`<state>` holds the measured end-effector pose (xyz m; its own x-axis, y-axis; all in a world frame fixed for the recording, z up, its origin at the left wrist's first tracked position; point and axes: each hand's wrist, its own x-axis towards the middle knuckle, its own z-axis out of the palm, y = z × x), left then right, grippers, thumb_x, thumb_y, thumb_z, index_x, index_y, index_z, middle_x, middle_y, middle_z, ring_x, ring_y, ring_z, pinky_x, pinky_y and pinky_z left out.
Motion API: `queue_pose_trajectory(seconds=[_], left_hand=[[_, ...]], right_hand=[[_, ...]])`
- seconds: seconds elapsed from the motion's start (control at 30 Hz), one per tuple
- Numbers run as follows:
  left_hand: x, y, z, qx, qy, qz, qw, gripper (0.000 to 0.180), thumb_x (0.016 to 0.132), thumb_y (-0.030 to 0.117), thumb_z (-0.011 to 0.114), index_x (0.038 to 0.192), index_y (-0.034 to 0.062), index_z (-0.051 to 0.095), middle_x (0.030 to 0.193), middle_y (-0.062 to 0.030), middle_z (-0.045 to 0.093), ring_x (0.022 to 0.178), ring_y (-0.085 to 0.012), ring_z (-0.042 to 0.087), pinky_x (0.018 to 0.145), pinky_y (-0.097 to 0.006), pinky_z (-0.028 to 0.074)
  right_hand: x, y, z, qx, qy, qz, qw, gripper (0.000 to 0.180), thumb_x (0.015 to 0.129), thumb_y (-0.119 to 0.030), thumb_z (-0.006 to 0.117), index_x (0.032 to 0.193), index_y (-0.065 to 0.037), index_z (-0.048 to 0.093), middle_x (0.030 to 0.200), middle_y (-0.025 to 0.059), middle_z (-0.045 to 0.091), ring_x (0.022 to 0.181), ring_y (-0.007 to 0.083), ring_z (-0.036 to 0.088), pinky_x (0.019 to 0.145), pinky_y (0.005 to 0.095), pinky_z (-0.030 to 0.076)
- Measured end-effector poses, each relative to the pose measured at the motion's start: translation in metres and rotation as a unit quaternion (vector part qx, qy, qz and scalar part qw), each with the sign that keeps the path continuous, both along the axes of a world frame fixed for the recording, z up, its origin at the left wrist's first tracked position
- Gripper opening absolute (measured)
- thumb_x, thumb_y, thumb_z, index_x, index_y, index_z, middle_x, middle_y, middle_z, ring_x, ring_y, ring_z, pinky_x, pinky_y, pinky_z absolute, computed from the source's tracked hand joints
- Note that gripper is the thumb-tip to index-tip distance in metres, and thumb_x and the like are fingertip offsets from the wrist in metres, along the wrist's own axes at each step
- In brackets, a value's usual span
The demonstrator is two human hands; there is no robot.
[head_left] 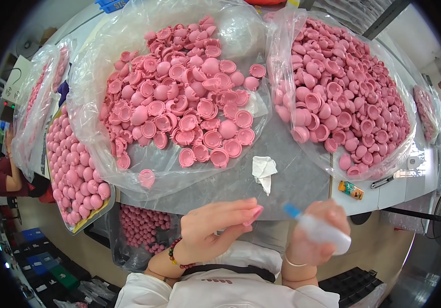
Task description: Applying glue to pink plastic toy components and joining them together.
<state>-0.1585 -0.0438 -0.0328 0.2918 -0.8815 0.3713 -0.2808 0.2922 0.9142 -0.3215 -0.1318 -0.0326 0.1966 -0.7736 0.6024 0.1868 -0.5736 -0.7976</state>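
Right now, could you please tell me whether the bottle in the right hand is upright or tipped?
Tipped: though blurred, the white bottle slants in the right hand, its blue tip pointing leftward.

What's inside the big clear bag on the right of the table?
Pink dome-shaped shells lie heaped in the clear plastic bag, some showing their hollow side, others their rounded one. Shells below the top layer are covered, as is the bag's bottom beneath them.
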Motion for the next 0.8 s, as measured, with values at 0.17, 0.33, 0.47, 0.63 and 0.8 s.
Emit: queue_pose_trajectory(seconds=[0.17,0.33,0.47,0.63,0.8], left_hand=[[0.001,-0.001,-0.014,-0.006,0.467,-0.178,0.866,0.037,0.069,-0.005,0.068,0.099,0.0051,0.050,0.107,-0.0207,0.057,0.085,-0.0320,0.062,0.073,-0.039,0.052],[-0.001,-0.003,-0.024,-0.001,0.574,-0.238,0.783,0.032,0.075,0.003,0.066,0.101,0.0077,0.048,0.109,-0.0174,0.057,0.082,-0.0325,0.061,0.068,-0.038,0.051],[-0.002,-0.004,-0.026,-0.007,0.658,-0.293,0.694,0.039,0.076,0.003,0.065,0.109,0.0055,0.047,0.114,-0.0191,0.052,0.094,-0.0270,0.057,0.076,-0.035,0.048],[-0.002,-0.006,-0.013,0.055,0.626,-0.248,0.737,0.043,0.069,0.006,0.073,0.104,0.0057,0.048,0.106,-0.0179,0.054,0.083,-0.0237,0.060,0.068,-0.032,0.051],[-0.002,-0.001,-0.006,0.099,0.489,-0.156,0.853,0.046,0.064,0.004,0.076,0.101,0.0012,0.049,0.103,-0.0167,0.054,0.086,-0.0186,0.058,0.069,-0.030,0.052]], right_hand=[[0.008,-0.032,0.004,0.112,0.125,-0.084,0.982,0.026,0.076,-0.007,0.062,0.098,0.002,0.051,0.090,0.0123,0.062,0.082,0.0148,0.057,0.065,0.0235,0.041],[0.012,-0.043,-0.005,0.092,0.255,-0.076,0.959,0.032,0.070,0.000,0.064,0.099,0.001,0.053,0.098,0.0101,0.063,0.081,0.0139,0.060,0.067,0.0241,0.043],[0.011,-0.037,0.008,0.044,0.298,-0.112,0.947,0.032,0.068,0.001,0.065,0.099,0.000,0.055,0.096,0.0102,0.063,0.077,0.0155,0.060,0.067,0.0259,0.044],[-0.027,-0.069,0.024,-0.125,0.396,-0.310,0.855,0.030,0.068,0.002,0.064,0.097,0.001,0.058,0.088,0.0083,0.061,0.073,0.0209,0.054,0.067,0.0286,0.043],[-0.034,-0.089,0.013,-0.111,0.519,-0.207,0.821,0.031,0.064,-0.006,0.068,0.093,0.000,0.059,0.088,0.0091,0.057,0.083,0.0243,0.048,0.076,0.0335,0.040]])
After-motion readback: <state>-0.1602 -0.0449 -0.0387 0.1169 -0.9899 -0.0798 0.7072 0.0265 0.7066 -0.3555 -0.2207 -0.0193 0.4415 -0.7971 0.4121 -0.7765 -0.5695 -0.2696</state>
